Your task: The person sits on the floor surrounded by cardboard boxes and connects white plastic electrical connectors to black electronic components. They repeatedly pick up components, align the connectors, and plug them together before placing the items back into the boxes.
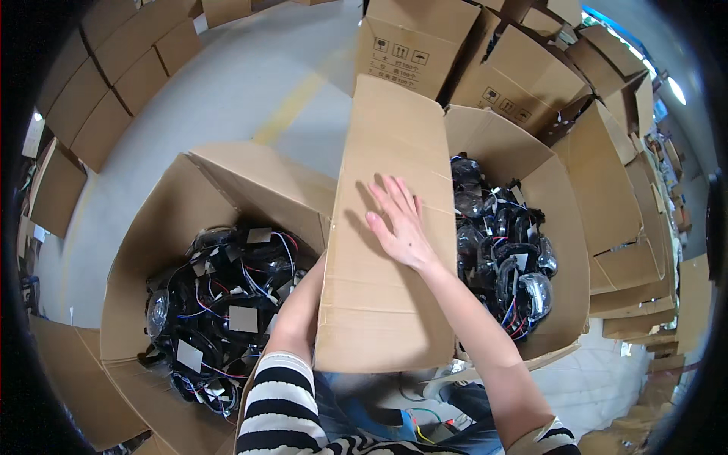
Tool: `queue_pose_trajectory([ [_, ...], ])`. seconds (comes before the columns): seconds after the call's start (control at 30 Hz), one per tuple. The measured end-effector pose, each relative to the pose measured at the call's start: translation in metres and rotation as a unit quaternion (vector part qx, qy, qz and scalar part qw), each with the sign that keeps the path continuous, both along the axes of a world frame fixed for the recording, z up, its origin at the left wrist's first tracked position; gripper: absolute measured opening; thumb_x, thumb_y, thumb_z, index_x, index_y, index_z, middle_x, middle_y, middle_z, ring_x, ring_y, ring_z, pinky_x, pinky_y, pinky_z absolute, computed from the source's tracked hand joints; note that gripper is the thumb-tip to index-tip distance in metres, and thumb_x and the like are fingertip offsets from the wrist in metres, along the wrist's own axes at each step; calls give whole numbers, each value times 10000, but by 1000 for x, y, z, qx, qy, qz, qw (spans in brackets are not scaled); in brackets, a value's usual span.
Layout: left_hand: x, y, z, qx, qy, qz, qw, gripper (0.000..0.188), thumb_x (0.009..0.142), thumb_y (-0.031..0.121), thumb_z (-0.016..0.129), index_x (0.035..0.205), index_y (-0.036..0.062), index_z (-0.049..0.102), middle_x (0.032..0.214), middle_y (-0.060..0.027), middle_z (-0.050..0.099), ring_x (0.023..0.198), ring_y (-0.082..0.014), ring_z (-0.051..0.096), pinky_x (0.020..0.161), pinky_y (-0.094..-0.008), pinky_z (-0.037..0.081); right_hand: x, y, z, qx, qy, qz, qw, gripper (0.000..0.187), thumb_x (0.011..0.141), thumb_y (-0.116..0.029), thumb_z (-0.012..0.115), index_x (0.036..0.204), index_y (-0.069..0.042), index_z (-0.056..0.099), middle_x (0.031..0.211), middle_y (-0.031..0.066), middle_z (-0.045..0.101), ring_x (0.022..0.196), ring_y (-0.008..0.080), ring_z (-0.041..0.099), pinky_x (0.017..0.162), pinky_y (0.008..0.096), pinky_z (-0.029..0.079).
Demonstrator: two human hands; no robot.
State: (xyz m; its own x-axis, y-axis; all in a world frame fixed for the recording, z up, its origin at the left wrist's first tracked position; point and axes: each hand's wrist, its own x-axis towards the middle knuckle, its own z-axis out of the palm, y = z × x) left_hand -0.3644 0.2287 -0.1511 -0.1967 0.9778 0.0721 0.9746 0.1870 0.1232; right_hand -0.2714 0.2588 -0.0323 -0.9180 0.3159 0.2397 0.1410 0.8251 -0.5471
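Note:
My right hand (pixel 400 227) lies with spread fingers on a long cardboard flap (pixel 387 318) between two large open cartons. My left forearm (pixel 299 311) reaches behind that flap, which hides the left hand and its fingers. In the left carton (pixel 125 292) is a heap of black lamp-like parts (pixel 227 303) with wires in several colours, white connectors and small pale cards. Similar parts (pixel 504 250), some with clear rounded covers, fill the right carton (pixel 572 250).
Tall open cartons (pixel 413 38) stand beyond the flap, with more cartons (pixel 614 197) along the right side. Stacked boxes (pixel 125 68) line the far left. Grey floor with a yellow line (pixel 299 98) runs between them. Cables (pixel 425 425) show near my legs.

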Motion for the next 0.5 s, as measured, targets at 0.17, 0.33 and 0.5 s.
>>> queue_pose_trajectory([
  [0.17,-15,-40,5,-139,147,-85,976,323,834,225,356,1012,9,519,1097,-159,494,1098,-270,411,1015,-358,155,7,-5,-10,79,-74,9,994,459,803,-380,445,1206,-162,425,1313,109,300,1245,299,185,981,510,116],
  [0.33,-34,-92,25,-208,238,-84,945,302,817,193,383,934,7,591,1035,-158,551,1065,-260,453,1012,-354,162,17,6,-31,144,-105,47,983,428,805,-365,445,1186,-170,454,1319,96,291,1247,285,190,989,496,136],
  [0.5,-51,-124,26,-96,278,-103,950,205,698,123,452,630,40,626,723,-123,597,875,-213,536,977,-338,223,47,22,-75,338,-408,123,839,329,804,-338,436,1031,-129,551,1186,113,440,1158,294,337,950,488,233],
])
